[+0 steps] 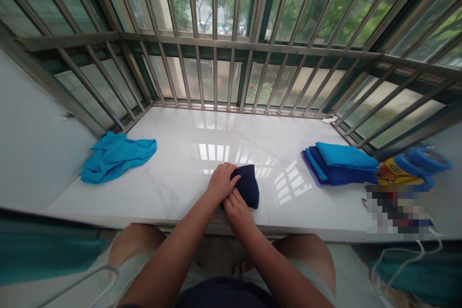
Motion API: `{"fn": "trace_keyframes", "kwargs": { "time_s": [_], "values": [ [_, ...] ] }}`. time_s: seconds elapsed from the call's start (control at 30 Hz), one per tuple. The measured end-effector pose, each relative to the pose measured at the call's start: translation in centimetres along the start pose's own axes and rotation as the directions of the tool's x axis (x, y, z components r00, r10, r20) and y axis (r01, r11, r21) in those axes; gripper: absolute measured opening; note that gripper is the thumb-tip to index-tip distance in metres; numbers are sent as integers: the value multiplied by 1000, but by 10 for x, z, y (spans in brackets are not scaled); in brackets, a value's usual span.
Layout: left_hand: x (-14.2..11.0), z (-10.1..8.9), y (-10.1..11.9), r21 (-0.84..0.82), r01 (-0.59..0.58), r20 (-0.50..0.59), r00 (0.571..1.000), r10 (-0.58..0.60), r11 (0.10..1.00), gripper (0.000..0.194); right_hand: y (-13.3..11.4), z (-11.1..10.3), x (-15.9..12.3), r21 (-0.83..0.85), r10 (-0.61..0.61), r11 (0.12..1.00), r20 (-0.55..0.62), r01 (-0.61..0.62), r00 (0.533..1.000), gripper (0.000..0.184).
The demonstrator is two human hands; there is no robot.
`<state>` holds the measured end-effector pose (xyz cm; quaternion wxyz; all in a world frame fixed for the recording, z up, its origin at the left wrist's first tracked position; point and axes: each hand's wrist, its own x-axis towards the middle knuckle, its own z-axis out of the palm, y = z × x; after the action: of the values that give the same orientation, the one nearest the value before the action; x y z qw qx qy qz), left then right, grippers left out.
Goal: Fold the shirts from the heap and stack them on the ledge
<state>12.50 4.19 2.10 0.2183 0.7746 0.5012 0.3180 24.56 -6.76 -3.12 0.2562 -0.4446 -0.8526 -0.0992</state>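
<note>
A dark navy cloth [247,185], folded into a small thick bundle, lies on the white sill in front of me. My left hand [222,182] grips its left side, the thumb on top and the fingers along the far edge. Close beside it, my right hand [237,208] holds the near left corner, fingers together over the fabric. The two hands touch each other, and part of the bundle is hidden under them.
A crumpled bright blue cloth [117,158] lies at the left. Folded blue and purple cloths [341,163] are stacked at the right, beside a blue and yellow container [406,168] and a blurred-out item [397,211] with a white cable [384,252]. Metal window bars [214,72] border the far edge.
</note>
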Motion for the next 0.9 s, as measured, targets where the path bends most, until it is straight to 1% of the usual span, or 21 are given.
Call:
{"fn": "trace_keyframes", "kwargs": {
  "time_s": [0.07,0.17,0.23,0.27,0.33,0.37,0.4,0.47,0.5,0.57,0.63,0.7,0.77,0.83,0.87,0.9],
  "values": [
    [10,7,-6,-11,24,56,998,-23,1000,10,-6,-1,-6,-5,17,1000,25,-17,1000,53],
    [20,10,-19,-38,60,44,997,-58,997,14,-14,-12,-15,31,18,999,135,-22,991,57],
    [20,10,-26,-57,52,21,998,-51,997,15,-16,-24,-19,111,-41,994,190,20,981,51],
    [19,10,-28,-71,50,2,999,-50,996,15,-15,-29,-19,157,-73,987,187,44,980,45],
    [16,11,-30,-103,50,-54,997,-55,993,13,-11,-38,-16,220,-93,973,124,64,988,34],
    [15,11,-31,-119,52,-84,995,-62,992,13,-8,-41,-14,223,-68,974,82,48,994,33],
    [15,12,-32,-133,59,-110,991,-74,989,13,-5,-42,-10,207,-11,978,47,1,999,33],
    [15,13,-34,-157,98,-138,983,-120,983,15,1,-41,-2,143,139,980,26,-141,990,33],
    [17,13,-36,-171,131,-144,977,-156,976,15,2,-39,2,110,204,972,41,-207,978,37],
    [21,12,-39,-200,207,-159,958,-240,958,11,3,-35,7,67,283,955,98,-290,954,54],
    [26,11,-42,-220,268,-184,933,-310,938,10,0,-32,9,52,296,950,161,-308,941,76],
    [29,8,-44,-232,299,-209,914,-348,925,13,-6,-33,9,39,305,947,199,-319,931,90],
    [29,5,-46,-253,312,-220,903,-369,916,15,-14,-35,5,24,304,948,221,-316,927,98],
    [26,1,-47,-277,312,-222,899,-376,909,18,-23,-35,-5,12,254,964,235,-264,938,103],
    [23,-2,-48,-287,311,-223,898,-379,906,20,-27,-34,-13,-2,219,975,222,-224,950,100],
    [20,-4,-49,-298,311,-221,897,-382,902,22,-32,-32,-22,-25,185,983,191,-184,964,90]
  ]
}}
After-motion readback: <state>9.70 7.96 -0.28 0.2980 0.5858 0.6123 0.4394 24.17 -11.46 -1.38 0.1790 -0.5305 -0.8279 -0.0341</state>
